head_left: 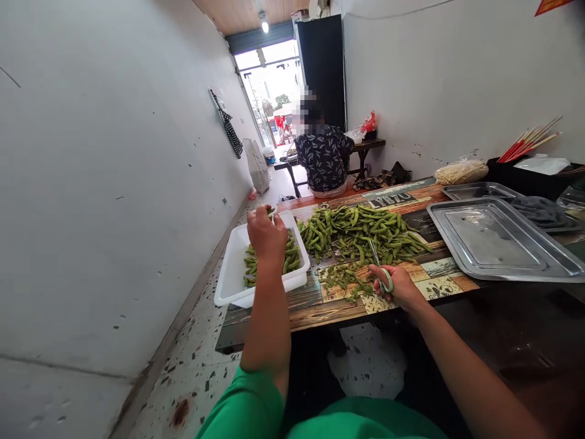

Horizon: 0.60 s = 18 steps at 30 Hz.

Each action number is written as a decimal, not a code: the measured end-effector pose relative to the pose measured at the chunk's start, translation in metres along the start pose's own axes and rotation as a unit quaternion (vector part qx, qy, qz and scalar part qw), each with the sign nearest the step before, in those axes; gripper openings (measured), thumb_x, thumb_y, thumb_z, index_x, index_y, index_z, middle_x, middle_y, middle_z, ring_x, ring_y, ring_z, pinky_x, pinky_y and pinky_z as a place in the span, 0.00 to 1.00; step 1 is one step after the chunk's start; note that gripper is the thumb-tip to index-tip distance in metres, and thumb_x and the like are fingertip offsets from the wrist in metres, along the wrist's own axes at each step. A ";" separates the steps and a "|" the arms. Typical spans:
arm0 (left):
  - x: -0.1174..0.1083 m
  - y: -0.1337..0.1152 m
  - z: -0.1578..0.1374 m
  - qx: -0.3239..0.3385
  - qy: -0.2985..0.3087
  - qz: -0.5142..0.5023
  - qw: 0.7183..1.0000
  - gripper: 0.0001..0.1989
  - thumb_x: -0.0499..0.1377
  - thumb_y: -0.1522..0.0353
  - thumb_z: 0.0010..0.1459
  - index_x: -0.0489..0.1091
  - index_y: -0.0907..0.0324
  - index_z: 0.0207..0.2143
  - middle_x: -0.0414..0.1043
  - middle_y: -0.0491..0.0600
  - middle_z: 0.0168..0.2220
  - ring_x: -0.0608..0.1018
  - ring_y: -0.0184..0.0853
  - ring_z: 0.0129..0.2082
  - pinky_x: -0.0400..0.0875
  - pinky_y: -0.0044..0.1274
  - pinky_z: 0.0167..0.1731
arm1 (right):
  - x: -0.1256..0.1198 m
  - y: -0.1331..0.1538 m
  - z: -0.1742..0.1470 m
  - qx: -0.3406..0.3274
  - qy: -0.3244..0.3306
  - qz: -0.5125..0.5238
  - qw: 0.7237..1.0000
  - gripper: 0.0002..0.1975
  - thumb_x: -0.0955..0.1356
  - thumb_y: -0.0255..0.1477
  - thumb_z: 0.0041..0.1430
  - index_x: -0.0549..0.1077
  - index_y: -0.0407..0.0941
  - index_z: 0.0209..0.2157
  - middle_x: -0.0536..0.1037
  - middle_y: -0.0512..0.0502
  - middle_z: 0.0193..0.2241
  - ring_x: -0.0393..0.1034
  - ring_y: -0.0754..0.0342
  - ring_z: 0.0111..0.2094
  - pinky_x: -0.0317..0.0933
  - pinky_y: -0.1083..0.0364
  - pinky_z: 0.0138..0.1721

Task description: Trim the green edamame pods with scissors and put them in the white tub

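Observation:
My left hand [266, 233] is raised over a white plastic basin [227, 281], its thumb apart from the curled fingers. No held thing shows plainly in it. Green soybean pods [291, 261] lie inside the basin, partly covered by the hand and forearm. At the table's near side, my right hand [397, 285] grips a pair of scissors [386, 280] with pale green handles, blades pointing away from me. Just beyond the blades spreads a large heap of pods [365, 227]. Small trimmed bits [343, 278] are scattered in front of that heap.
Right of the heap, a metal tray [493, 241] lies on the patterned table [304, 317]. Farther right are a dark cloth [539, 210], bagged sticks [461, 171] and a black box [498, 174] with red-tipped skewers. A person [322, 155] sits beyond, facing away.

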<state>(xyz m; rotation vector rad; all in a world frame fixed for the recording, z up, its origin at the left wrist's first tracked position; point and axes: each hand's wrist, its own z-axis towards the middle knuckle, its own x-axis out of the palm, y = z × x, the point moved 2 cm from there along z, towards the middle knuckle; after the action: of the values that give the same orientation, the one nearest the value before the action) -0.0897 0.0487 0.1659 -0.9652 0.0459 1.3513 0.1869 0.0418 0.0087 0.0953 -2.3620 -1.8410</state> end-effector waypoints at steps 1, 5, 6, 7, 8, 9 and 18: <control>-0.002 0.005 0.006 -0.011 0.052 0.051 0.997 0.20 0.60 0.67 0.55 0.67 0.66 0.49 0.66 0.65 0.52 0.68 0.49 0.54 0.60 0.41 0.54 | 0.000 0.000 0.000 -0.004 -0.002 0.000 1.000 0.23 0.72 0.50 0.42 0.68 0.44 0.25 0.70 0.52 0.15 0.62 0.60 0.13 0.47 0.62 0.08; 0.014 -0.012 -0.014 0.062 0.054 0.081 0.993 0.22 0.61 0.65 0.54 0.67 0.62 0.52 0.58 0.63 0.60 0.59 0.48 0.61 0.44 0.47 0.59 | -0.001 -0.001 0.001 -0.012 -0.016 0.006 1.000 0.25 0.73 0.50 0.42 0.69 0.42 0.26 0.70 0.51 0.15 0.62 0.60 0.13 0.47 0.63 0.08; 0.026 -0.022 -0.027 0.101 0.074 0.044 0.991 0.17 0.58 0.66 0.57 0.69 0.60 0.49 0.64 0.60 0.56 0.63 0.46 0.58 0.46 0.44 0.58 | -0.001 0.000 0.001 -0.010 -0.017 0.011 1.000 0.25 0.73 0.50 0.42 0.69 0.42 0.26 0.70 0.51 0.15 0.63 0.60 0.13 0.47 0.63 0.08; 0.041 -0.034 -0.043 0.137 0.134 0.004 0.981 0.13 0.57 0.66 0.58 0.72 0.59 0.45 0.71 0.58 0.49 0.69 0.45 0.53 0.49 0.43 0.56 | -0.002 0.000 0.000 -0.006 -0.017 0.015 1.000 0.25 0.73 0.50 0.42 0.70 0.42 0.27 0.70 0.51 0.15 0.64 0.60 0.13 0.48 0.63 0.08; 0.057 -0.044 -0.059 0.169 0.214 -0.030 0.962 0.10 0.57 0.65 0.58 0.74 0.58 0.40 0.74 0.57 0.43 0.71 0.46 0.48 0.52 0.42 0.54 | -0.002 0.000 0.000 -0.004 -0.016 0.020 1.000 0.25 0.73 0.50 0.42 0.70 0.42 0.27 0.70 0.52 0.15 0.64 0.60 0.14 0.48 0.63 0.08; 0.074 -0.052 -0.075 0.177 0.283 -0.054 0.941 0.08 0.58 0.65 0.56 0.75 0.58 0.34 0.75 0.56 0.36 0.73 0.46 0.44 0.54 0.41 0.52 | -0.002 0.001 -0.001 -0.004 -0.017 0.023 1.000 0.25 0.73 0.50 0.42 0.70 0.42 0.27 0.70 0.52 0.15 0.64 0.60 0.14 0.48 0.63 0.08; 0.160 -0.051 -0.113 0.088 0.424 -0.096 0.896 0.19 0.63 0.78 0.42 0.70 0.58 0.39 0.73 0.54 0.34 0.73 0.46 0.44 0.58 0.35 0.49 | -0.002 -0.002 -0.001 -0.023 -0.016 -0.029 0.999 0.21 0.72 0.48 0.45 0.66 0.45 0.24 0.70 0.53 0.14 0.64 0.59 0.14 0.48 0.62 0.09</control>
<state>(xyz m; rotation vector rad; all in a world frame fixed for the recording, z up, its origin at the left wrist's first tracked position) 0.0519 0.1114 0.0357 -1.2988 0.7054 0.6477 0.1888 0.0407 0.0070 0.1324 -2.3599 -1.9365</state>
